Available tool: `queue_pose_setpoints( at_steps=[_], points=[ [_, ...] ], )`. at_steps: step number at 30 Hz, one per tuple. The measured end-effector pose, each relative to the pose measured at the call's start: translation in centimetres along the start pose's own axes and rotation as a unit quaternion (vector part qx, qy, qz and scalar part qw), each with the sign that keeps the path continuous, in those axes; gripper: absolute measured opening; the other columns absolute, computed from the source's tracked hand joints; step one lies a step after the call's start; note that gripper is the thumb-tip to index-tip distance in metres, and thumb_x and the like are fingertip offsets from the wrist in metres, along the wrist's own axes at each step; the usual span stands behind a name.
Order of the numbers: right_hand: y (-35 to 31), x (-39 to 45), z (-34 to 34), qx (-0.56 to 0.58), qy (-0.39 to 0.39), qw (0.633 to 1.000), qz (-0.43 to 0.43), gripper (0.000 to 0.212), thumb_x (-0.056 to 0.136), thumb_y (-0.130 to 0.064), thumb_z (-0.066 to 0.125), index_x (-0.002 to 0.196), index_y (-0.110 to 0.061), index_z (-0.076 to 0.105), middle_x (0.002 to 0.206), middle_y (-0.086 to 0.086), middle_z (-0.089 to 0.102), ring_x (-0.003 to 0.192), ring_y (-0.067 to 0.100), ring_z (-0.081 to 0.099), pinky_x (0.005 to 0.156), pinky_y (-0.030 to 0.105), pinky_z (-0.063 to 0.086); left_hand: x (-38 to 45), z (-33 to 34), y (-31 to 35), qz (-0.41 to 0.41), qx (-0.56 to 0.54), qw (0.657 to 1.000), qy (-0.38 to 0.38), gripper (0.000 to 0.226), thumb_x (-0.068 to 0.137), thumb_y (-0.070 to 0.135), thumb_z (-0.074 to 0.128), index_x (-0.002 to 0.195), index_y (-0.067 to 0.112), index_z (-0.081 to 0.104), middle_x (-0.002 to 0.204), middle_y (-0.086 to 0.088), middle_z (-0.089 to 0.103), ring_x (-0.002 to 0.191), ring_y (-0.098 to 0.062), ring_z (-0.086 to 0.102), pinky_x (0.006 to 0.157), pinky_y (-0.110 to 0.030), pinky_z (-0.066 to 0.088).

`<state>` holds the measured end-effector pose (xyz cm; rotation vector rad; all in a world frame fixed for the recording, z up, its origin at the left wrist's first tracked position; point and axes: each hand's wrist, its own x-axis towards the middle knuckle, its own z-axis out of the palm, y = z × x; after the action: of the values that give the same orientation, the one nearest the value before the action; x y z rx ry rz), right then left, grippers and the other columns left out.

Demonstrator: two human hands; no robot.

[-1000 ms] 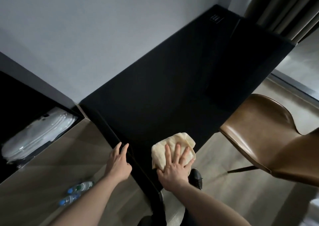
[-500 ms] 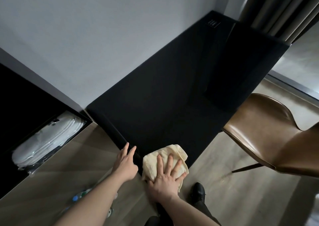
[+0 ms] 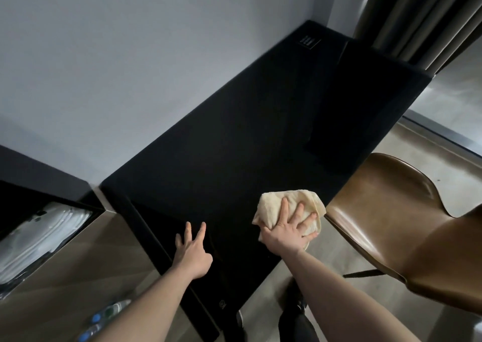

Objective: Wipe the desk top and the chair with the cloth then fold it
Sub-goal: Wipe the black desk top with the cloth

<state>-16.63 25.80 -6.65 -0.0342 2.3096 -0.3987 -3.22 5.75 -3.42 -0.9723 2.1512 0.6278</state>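
Note:
The black desk top runs from the near left to the far right along the wall. A cream cloth, bunched up, lies at the desk's near right edge. My right hand presses flat on the cloth, fingers spread. My left hand rests with fingers apart on the desk's near left edge and holds nothing. The brown leather chair stands to the right of the desk, its seat close to the cloth.
A dark shelf at the left holds white folded items in plastic. Bottles with blue caps lie on the wooden surface below. Curtains hang at the far right. My shoes show on the floor under the desk edge.
My right hand has slid the cloth to the right along the near desk edge, towards the chair. My left hand stays on the desk's left edge.

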Motion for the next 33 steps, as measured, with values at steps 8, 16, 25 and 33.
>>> queue_pose_setpoints(
  at_steps=[8,16,25,33],
  points=[
    [1.2,5.9,-6.4,-0.012,-0.007,1.000,0.001,0.106,0.095,-0.071,0.039,0.156,-0.036,-0.040,0.163,0.013,-0.047,0.142,0.056,-0.047,0.114,0.083,-0.012,2.2,-1.5,10.0,0.013,0.003,1.000,-0.022,0.098,0.091,0.001,0.045,0.167,0.046,0.002,0.174,0.010,-0.024,0.162,-0.033,-0.015,0.127,-0.050,0.026],
    [2.5,10.4,-11.8,-0.016,-0.004,1.000,0.012,0.107,0.091,-0.078,0.039,0.158,-0.041,-0.036,0.165,0.009,-0.043,0.145,0.052,-0.045,0.114,0.084,-0.006,3.8,-2.1,19.5,0.079,0.027,0.994,-0.068,0.094,0.092,0.005,0.048,0.168,0.043,0.008,0.174,0.008,-0.023,0.162,-0.029,-0.017,0.130,-0.052,0.017],
    [4.2,17.3,-19.9,0.005,0.028,0.999,0.047,0.107,0.090,-0.087,0.036,0.158,-0.043,-0.034,0.167,0.005,-0.042,0.149,0.049,-0.041,0.115,0.085,-0.004,8.2,-4.4,24.3,0.117,0.067,0.990,-0.028,0.093,0.098,0.019,0.057,0.167,0.042,0.000,0.173,0.005,-0.028,0.161,-0.033,-0.018,0.130,-0.054,0.020],
    [5.8,24.9,-27.9,0.010,0.044,0.998,0.048,0.105,0.089,-0.088,0.034,0.161,-0.044,-0.029,0.169,0.004,-0.038,0.151,0.048,-0.039,0.112,0.086,-0.011,14.8,-8.5,32.9,0.115,0.075,0.990,-0.022,0.101,0.096,0.034,0.069,0.167,0.041,-0.003,0.172,0.003,-0.030,0.161,-0.038,-0.017,0.127,-0.060,0.024]
  ],
)
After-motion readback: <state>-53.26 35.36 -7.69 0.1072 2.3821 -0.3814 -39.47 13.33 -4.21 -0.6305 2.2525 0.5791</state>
